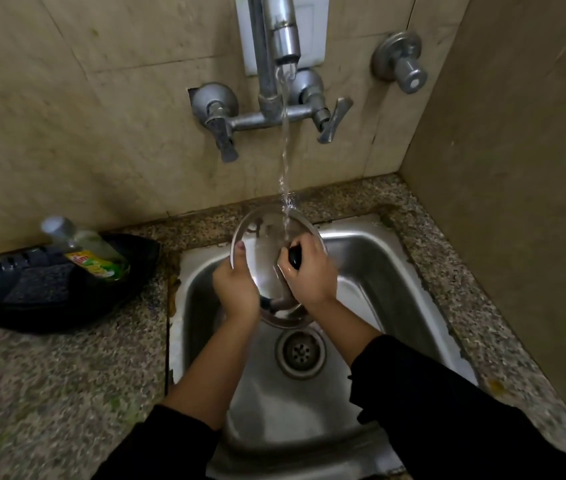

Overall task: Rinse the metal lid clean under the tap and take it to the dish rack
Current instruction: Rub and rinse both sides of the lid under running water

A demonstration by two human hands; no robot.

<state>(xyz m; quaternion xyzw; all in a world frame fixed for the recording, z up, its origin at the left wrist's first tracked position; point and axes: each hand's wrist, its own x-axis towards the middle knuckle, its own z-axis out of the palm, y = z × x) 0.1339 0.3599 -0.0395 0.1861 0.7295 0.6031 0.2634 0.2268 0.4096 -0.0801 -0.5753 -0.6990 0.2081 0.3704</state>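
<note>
Two black sleeves (430,403) are reaching in over the steel sink (371,265), its drain (300,351) lying just below the hands. The left hand (236,289) is grasping the metal lid (267,237) by its rim, the right hand (309,271) is clenching its black knob (294,258). The lid is tilting under water running from the tap (285,39). A soap bottle (84,247) is lying in a black tray (67,306) on the table (49,375)

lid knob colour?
Black, on the metal lid, gripped by the right hand; head view.
</note>
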